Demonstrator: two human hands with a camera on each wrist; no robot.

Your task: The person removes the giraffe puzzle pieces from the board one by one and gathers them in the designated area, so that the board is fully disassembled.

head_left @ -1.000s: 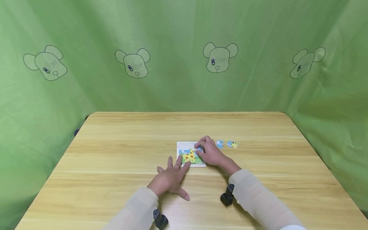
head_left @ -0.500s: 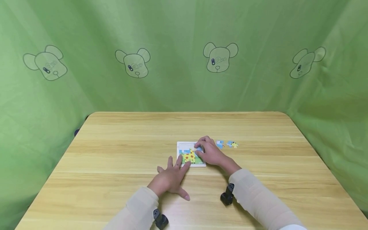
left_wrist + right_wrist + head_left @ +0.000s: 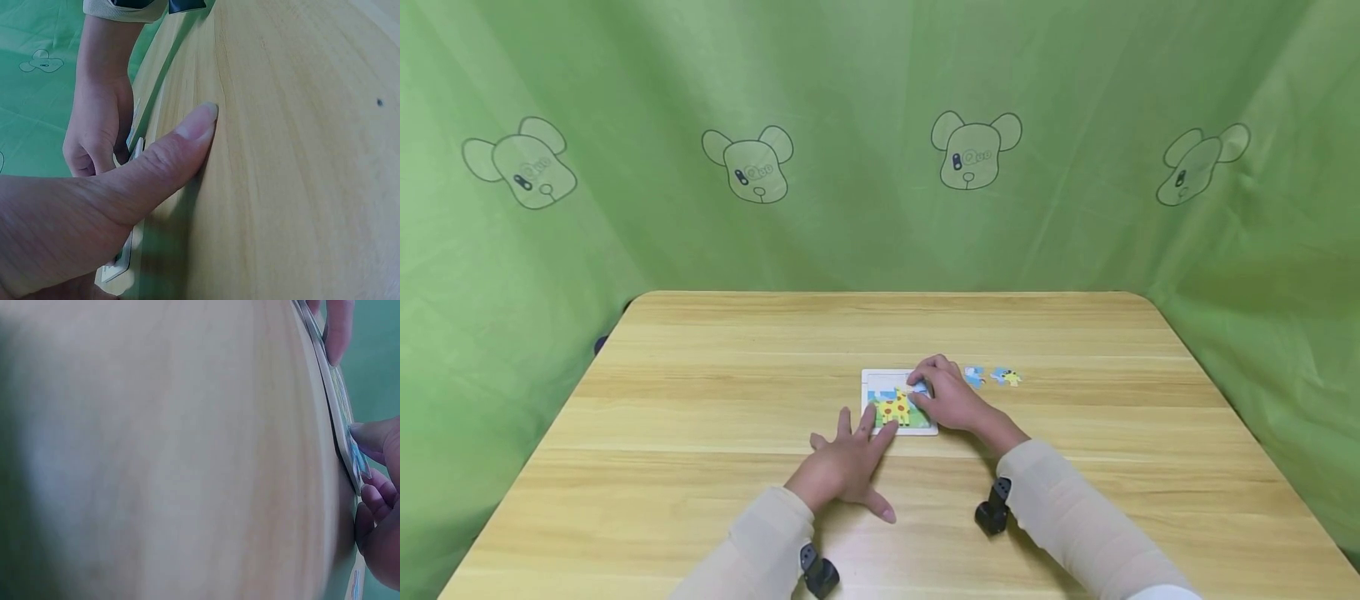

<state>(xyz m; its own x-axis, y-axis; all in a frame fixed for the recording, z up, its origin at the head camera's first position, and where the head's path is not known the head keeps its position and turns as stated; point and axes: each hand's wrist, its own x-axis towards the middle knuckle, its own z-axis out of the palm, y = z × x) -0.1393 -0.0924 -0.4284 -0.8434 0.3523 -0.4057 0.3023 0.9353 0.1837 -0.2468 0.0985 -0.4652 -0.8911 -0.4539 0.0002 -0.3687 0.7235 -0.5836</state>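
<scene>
A small jigsaw puzzle in a white frame (image 3: 864, 385) lies flat near the table's middle. Its assembled part pictures a yellow giraffe (image 3: 892, 408) with red spots, while a pale strip shows along the top. My left hand (image 3: 846, 468) has its fingers spread, with fingertips resting on the frame's lower left part. At the puzzle's right side, my right hand (image 3: 953, 400) pinches a blue puzzle piece (image 3: 364, 461) between thumb and fingers. In the right wrist view that piece sits tilted over the frame's corner. The right fingers partly cover it in the head view.
Two loose pieces lie right of the frame: a blue-and-white puzzle piece (image 3: 973, 377) and a blue-and-yellow puzzle piece (image 3: 1007, 377). The wooden table (image 3: 737, 350) is bounded behind and at the sides by a green curtain (image 3: 865, 233). A small black camera sits on each wrist.
Both hands stay where they were. The blue piece at my right fingertips appears to have shifted slightly; the loose pieces have not moved.
</scene>
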